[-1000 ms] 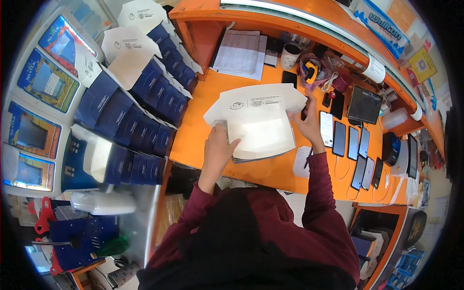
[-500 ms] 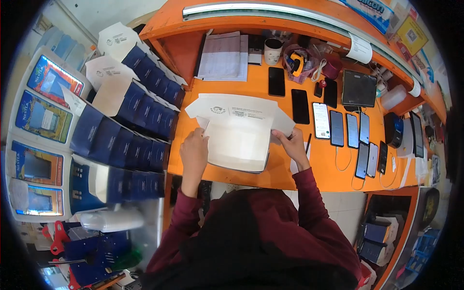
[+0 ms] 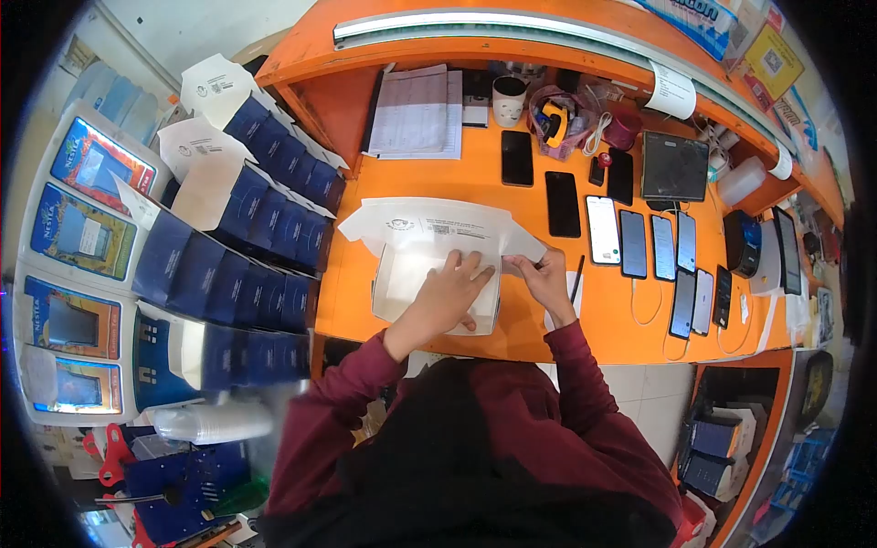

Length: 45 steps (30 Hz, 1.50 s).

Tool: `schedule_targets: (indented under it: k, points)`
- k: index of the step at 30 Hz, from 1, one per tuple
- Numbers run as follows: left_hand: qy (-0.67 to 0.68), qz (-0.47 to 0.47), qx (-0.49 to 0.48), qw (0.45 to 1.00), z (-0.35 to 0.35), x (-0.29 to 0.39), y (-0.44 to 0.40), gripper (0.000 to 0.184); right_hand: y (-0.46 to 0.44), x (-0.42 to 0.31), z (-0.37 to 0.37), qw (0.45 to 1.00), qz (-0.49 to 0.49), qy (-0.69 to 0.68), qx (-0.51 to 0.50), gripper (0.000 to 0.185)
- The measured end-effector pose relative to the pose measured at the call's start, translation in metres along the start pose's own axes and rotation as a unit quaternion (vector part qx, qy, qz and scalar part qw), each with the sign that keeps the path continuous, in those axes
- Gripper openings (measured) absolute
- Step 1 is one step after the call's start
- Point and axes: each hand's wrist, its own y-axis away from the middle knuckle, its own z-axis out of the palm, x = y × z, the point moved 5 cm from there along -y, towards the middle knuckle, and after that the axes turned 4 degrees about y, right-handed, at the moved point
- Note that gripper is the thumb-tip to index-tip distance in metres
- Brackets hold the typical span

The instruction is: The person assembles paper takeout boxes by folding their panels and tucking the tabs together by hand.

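A white cardboard box [image 3: 402, 274] with a raised, printed flap lies near the front edge of the orange desk [image 3: 429, 178]. My left hand [image 3: 449, 294] is spread over the inside of the box, fingers apart, its fingertips towards the box's right side. At the right corner, my right hand [image 3: 546, 279] pinches the side tab of the flap between thumb and fingers. Just beside that hand, a pen [image 3: 577, 279] rests on a white paper, partly hidden by the hand and sleeve.
Stacks of folded blue boxes [image 3: 215, 274] stand at the left. Several phones [image 3: 633, 244] lie on the right half of the desk. Papers [image 3: 411, 110], a cup [image 3: 508, 100] and a basket [image 3: 557, 123] stand at the back, under an orange shelf [image 3: 475, 46].
My left hand has moved from the box's left side into its inside. My right hand keeps hold of the right tab, and the flap has folded lower over the box.
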Motion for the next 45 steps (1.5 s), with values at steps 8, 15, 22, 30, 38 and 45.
schedule_targets:
  k: [8,15,22,30,38,45]
  points:
    - [0.047,-0.014,0.079,0.996,-0.007,-0.012,0.003,0.083,-0.020,0.001,0.000,0.997,-0.024,0.060,0.035,0.013]
    - [-0.114,-0.175,0.629,0.749,-0.144,-0.016,0.168,0.028,-0.033,0.000,0.000,0.997,-0.068,-0.006,0.037,0.054]
    - [-0.355,-0.546,0.473,0.593,-0.150,-0.049,0.367,0.024,-0.012,-0.035,-0.037,0.961,-0.134,0.083,0.226,0.068]
    - [-0.422,-0.442,0.484,0.626,-0.150,-0.023,0.357,0.014,0.031,-0.156,0.039,0.894,-0.378,0.123,0.204,0.027]
    - [-0.272,-0.066,0.402,0.872,-0.095,0.069,0.177,0.021,0.058,-0.183,0.140,0.948,-0.090,-0.296,-0.079,0.066]
    - [0.097,-0.059,0.625,0.773,-0.075,0.014,0.147,0.092,0.041,-0.115,0.029,0.987,0.000,-0.114,0.111,0.039]
